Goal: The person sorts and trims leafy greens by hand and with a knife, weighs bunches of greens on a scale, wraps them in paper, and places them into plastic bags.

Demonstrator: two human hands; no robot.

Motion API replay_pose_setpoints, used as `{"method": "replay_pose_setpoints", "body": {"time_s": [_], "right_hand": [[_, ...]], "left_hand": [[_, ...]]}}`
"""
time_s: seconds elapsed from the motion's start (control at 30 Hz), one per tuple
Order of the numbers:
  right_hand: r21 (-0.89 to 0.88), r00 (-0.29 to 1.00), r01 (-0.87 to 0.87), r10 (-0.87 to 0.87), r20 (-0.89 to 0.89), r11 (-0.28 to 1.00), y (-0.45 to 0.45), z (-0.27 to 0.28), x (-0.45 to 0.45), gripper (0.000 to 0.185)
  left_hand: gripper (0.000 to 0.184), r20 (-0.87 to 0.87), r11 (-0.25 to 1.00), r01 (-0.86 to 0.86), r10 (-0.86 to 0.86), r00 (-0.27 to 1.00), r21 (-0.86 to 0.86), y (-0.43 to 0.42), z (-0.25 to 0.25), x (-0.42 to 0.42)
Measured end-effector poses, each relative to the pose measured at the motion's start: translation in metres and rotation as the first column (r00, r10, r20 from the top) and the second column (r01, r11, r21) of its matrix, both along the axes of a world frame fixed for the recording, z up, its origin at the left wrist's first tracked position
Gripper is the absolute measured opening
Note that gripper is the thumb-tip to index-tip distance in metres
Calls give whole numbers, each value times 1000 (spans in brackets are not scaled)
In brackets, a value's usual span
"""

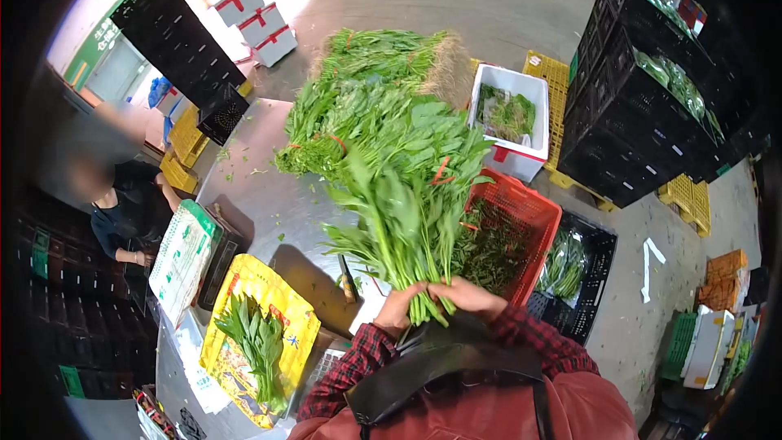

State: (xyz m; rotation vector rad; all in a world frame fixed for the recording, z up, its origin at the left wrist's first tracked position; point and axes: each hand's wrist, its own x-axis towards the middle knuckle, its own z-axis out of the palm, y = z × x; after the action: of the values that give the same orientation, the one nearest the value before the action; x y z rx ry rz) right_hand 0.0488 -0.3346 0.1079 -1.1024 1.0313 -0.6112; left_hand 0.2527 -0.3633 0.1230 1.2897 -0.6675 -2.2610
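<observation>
My left hand (397, 308) is closed around the lower stems of a bunch of long-leaved greens (399, 228), held upright in front of my apron. My right hand (472, 297) grips the same stems from the other side, fingertips close to the left ones. The leaves fan out away from me and partly cover a large heap of greens (375, 98) on the metal table (252, 147), some of it tied with red bands. A knife with a dark handle (349, 281) lies beside the bunch, left of it. Some fingers are hidden behind the stems.
On the left, a yellow bag (300, 297) carries a smaller bunch of greens, near a scale with a green-and-white pad (186, 253). To the right stand a red crate (533, 195), a black crate (599, 277) and a white foam box (529, 163). A co-worker (130, 204) is at far left.
</observation>
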Motion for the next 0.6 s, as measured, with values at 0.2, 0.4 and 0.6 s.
{"method": "replay_pose_setpoints", "body": {"time_s": [0.2,0.4,0.6], "right_hand": [[34,957,-275,277,-91,961,44,-31,-5,39],[-204,845,-525,479,-236,826,22,-13,-18,35],[53,811,-582,575,106,811,-8,2,3,34]], "left_hand": [[39,-181,986,91,-65,981,139,22,-33,0],[45,-223,974,114,-156,962,-194,21,-1,-10],[42,46,866,-61,96,994,-495,23,33,5]]}}
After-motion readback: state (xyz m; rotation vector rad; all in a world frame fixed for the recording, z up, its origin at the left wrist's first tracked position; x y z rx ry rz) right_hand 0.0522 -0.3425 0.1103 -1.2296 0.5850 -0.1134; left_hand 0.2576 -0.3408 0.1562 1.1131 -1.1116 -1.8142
